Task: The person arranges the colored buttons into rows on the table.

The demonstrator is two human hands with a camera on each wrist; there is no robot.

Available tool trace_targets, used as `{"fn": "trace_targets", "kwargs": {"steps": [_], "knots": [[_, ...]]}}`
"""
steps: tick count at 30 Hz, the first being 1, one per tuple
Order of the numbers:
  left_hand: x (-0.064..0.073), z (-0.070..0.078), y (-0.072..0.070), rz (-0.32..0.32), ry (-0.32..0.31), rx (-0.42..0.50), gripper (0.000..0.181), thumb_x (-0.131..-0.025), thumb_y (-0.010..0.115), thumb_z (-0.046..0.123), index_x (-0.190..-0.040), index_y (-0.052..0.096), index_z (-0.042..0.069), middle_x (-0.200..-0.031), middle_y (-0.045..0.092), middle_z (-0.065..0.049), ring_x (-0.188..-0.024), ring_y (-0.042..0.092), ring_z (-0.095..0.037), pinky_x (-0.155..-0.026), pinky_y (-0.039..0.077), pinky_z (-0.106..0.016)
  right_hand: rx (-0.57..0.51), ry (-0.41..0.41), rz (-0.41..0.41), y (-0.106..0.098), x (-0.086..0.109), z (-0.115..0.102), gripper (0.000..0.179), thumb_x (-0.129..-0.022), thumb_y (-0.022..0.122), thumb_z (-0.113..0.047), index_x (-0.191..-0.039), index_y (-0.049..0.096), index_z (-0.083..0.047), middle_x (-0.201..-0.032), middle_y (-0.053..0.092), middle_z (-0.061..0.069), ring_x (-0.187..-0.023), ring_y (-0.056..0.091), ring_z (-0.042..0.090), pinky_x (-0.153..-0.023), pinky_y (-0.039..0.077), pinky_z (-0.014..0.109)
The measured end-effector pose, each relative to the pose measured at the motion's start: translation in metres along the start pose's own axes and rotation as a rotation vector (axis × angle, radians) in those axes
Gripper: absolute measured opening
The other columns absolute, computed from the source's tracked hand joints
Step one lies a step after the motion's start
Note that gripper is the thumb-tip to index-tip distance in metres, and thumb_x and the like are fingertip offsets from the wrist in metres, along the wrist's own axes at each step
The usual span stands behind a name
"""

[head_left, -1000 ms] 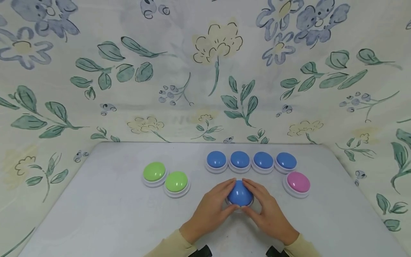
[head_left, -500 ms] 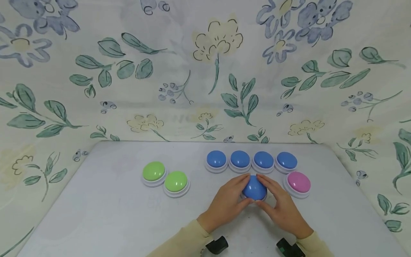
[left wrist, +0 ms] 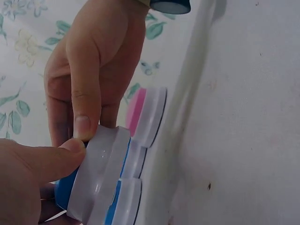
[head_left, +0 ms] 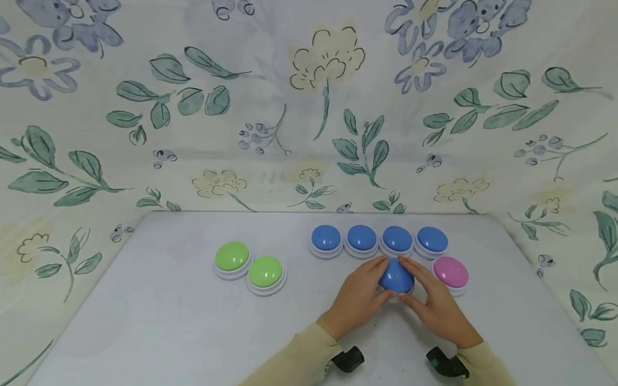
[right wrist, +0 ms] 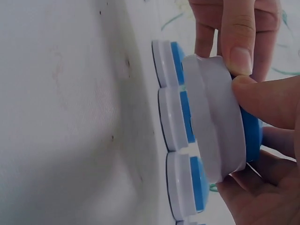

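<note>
Both hands hold one blue push button (head_left: 397,276) with a white base between them, in front of the row of other buttons. My left hand (head_left: 356,297) grips its left side, and my right hand (head_left: 441,308) grips its right side. In the left wrist view the thumbs meet at the near side of the white base (left wrist: 96,176). The right wrist view shows the held button's base (right wrist: 215,119) raised off the table, with fingers curled around the blue dome (right wrist: 252,136).
Several blue buttons (head_left: 361,238) stand in a row at the back of the white table (head_left: 169,321). A pink button (head_left: 450,272) sits just right of the right hand. Two green buttons, one nearer (head_left: 265,272) and one farther (head_left: 232,256), stand to the left. Floral cloth (head_left: 270,107) hangs behind.
Both hands have carried the blue button rightward and slightly away from the person, toward the pink one. The other buttons have stayed in place.
</note>
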State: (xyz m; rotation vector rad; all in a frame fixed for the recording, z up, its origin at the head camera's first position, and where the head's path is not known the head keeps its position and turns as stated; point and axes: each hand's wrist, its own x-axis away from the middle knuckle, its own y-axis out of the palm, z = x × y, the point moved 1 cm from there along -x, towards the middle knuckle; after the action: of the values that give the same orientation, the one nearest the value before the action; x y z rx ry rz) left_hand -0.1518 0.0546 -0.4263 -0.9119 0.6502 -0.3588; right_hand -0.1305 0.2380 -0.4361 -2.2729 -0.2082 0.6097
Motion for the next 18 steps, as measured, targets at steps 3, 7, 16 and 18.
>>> {"fn": "trace_targets", "kwargs": {"steps": [3, 7, 16, 18], "knots": [[-0.004, 0.001, 0.006, -0.009, -0.016, 0.004, 0.063, -0.087, 0.065, 0.029, -0.138, 0.041, 0.000, -0.142, 0.042, -0.009, -0.130, 0.039, -0.016, -0.104, 0.036, -0.026, 0.019, 0.009, -0.008, -0.001, 0.001, 0.005, 0.066, -0.084, 0.068, -0.011, -0.141, 0.037, -0.006, -0.144, 0.038, 0.010, -0.129, 0.038, 0.030, -0.101, 0.022, 0.006], [-0.009, 0.003, 0.013, -0.003, -0.021, 0.008, 0.062, -0.086, 0.066, 0.028, -0.137, 0.042, -0.001, -0.141, 0.043, -0.009, -0.129, 0.040, -0.017, -0.103, 0.036, -0.026, 0.037, 0.012, -0.004, -0.003, 0.002, 0.010, 0.066, -0.083, 0.068, -0.009, -0.140, 0.037, -0.003, -0.143, 0.038, 0.014, -0.128, 0.039, 0.034, -0.100, 0.020, 0.005], [-0.018, 0.004, 0.021, -0.031, -0.070, 0.083, 0.061, -0.087, 0.065, 0.026, -0.137, 0.042, 0.001, -0.141, 0.043, -0.009, -0.129, 0.040, -0.016, -0.103, 0.036, -0.026, 0.046, 0.069, -0.042, -0.009, 0.003, 0.017, 0.066, -0.085, 0.066, -0.008, -0.142, 0.034, -0.005, -0.144, 0.035, 0.018, -0.129, 0.036, 0.037, -0.103, 0.031, 0.031], [-0.019, 0.004, 0.023, -0.035, -0.084, 0.091, 0.061, -0.087, 0.065, 0.027, -0.137, 0.042, 0.002, -0.141, 0.043, -0.008, -0.129, 0.040, -0.015, -0.104, 0.036, -0.026, 0.052, 0.085, -0.054, -0.009, 0.002, 0.018, 0.065, -0.085, 0.066, -0.009, -0.142, 0.034, -0.004, -0.144, 0.035, 0.018, -0.129, 0.036, 0.038, -0.099, 0.032, 0.041]]}}
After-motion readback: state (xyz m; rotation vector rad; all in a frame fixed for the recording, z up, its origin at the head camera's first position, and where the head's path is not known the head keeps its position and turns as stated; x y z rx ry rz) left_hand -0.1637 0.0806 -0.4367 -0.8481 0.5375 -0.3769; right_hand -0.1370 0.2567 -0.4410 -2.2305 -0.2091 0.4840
